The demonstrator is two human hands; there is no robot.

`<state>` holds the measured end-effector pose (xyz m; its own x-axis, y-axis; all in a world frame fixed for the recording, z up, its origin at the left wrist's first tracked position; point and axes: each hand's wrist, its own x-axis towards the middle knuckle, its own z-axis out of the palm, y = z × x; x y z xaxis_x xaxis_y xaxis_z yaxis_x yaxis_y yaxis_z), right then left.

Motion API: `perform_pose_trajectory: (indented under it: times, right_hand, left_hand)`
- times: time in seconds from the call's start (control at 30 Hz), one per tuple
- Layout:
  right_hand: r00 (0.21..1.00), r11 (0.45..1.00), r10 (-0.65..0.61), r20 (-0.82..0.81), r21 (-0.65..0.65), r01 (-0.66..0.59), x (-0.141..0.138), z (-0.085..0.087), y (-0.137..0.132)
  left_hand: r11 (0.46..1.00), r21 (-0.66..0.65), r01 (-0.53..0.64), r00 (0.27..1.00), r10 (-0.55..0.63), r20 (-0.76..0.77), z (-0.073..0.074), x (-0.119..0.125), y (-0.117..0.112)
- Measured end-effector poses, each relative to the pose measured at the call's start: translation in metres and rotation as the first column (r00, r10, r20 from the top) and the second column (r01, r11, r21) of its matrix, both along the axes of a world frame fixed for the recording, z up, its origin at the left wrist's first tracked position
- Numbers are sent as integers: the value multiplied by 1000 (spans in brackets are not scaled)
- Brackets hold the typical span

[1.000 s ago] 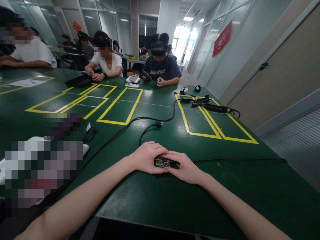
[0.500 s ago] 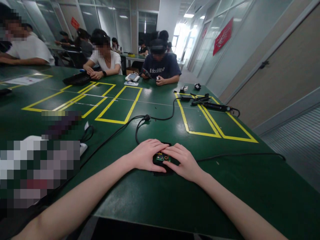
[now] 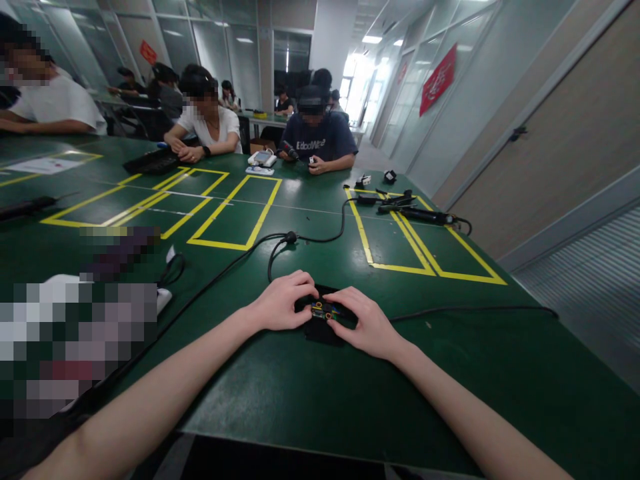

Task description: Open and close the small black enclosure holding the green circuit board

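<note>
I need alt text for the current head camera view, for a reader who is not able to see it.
A person's left hand and right hand hold a small dark device with exposed circuitry, low over a green table. Black cables lie nearby, and other people sit across the table.

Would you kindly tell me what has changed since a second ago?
The left hand has eased leftward, its fingers apart from those of the right hand; both still hold the open device. The black plug has shifted left and away from the hands. A dark tool has appeared at far left. The yellow tape stayed put.
</note>
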<state>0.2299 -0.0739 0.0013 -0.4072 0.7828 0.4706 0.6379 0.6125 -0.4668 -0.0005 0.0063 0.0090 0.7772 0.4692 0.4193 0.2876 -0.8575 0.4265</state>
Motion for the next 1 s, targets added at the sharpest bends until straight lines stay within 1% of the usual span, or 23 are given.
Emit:
perform_pose_trajectory:
  times: [0.17, 0.37, 0.5, 0.53, 0.63, 0.7, 0.77, 0.83, 0.9, 1.0]
  right_hand:
    - [1000, 1000, -24, -14, 8, 24, 0, -3, 2]
    - [998, 998, -55, -8, 40, 55, -2, -5, 4]
    - [994, 991, -113, 1, 70, 112, 10, 1, 6]
    - [994, 992, -110, 10, 59, 109, 15, 3, 7]
    - [997, 999, -48, 53, -4, 48, 30, 7, 8]
    - [998, 998, -47, 44, -51, 49, 36, 8, 9]
    - [997, 993, -82, -1, -87, 82, 37, 8, 7]
    - [994, 991, -100, -39, -97, 96, 35, 7, 4]
    - [994, 993, -93, -51, -70, 90, 33, 8, 1]
    - [997, 997, -79, -26, -26, 78, 30, 10, -4]
  left_hand:
    - [995, -66, -79, 991, 71, -110, -2, 0, 1]
    - [993, -61, -101, 986, 92, -137, -4, 1, 2]
    - [993, -60, -97, 991, 91, -103, -5, 0, 3]
    - [993, -55, -101, 991, 96, -88, -5, 0, 3]
    - [993, -34, -111, 994, 110, -20, -1, -2, 3]
    - [995, -15, -98, 995, 99, 33, 2, -3, 3]
    - [997, 10, -80, 995, 79, 68, 4, -4, 2]
    - [997, 33, -70, 994, 67, 88, 6, -4, 0]
    - [997, 42, -65, 993, 61, 101, 7, -4, -2]
    - [998, 42, -47, 993, 43, 111, 9, -4, -6]
